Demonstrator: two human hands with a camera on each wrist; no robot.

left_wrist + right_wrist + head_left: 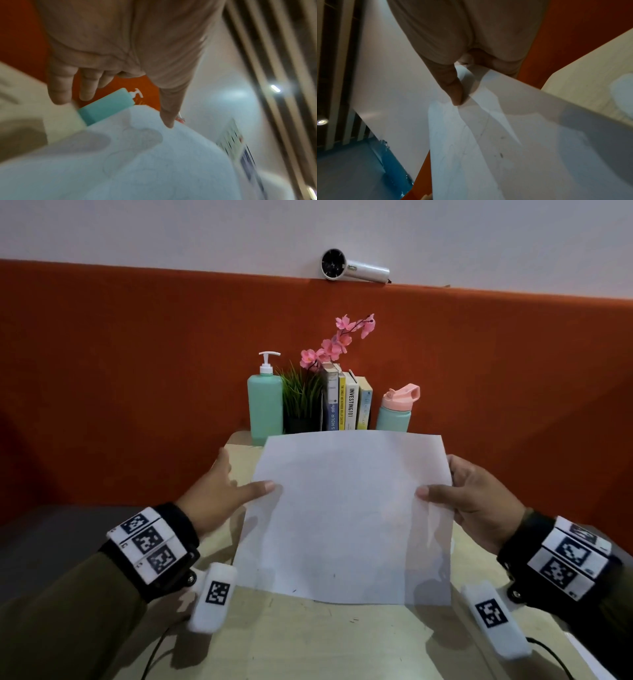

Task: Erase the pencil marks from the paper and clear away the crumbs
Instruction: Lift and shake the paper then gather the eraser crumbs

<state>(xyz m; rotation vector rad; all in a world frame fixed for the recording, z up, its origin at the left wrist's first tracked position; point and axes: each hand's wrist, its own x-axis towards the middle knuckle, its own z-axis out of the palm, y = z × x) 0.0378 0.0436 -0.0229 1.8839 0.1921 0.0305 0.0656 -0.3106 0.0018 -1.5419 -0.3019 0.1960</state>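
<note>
Paper sheet held tilted above the desk, its lower edge near the desk's front.

The sheet is pinched at its side edges: the right hand is curled around one, while the left hand has only a thumb laid on it, fingers straight. Being light, limp and easily creased, it is judged best supported at both edges. Faint pencil traces and dark crumbs are visible.

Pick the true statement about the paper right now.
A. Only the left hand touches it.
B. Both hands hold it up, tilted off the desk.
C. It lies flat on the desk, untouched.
B: the paper is lifted, right hand gripping one edge, left hand thumb on the other.
</note>
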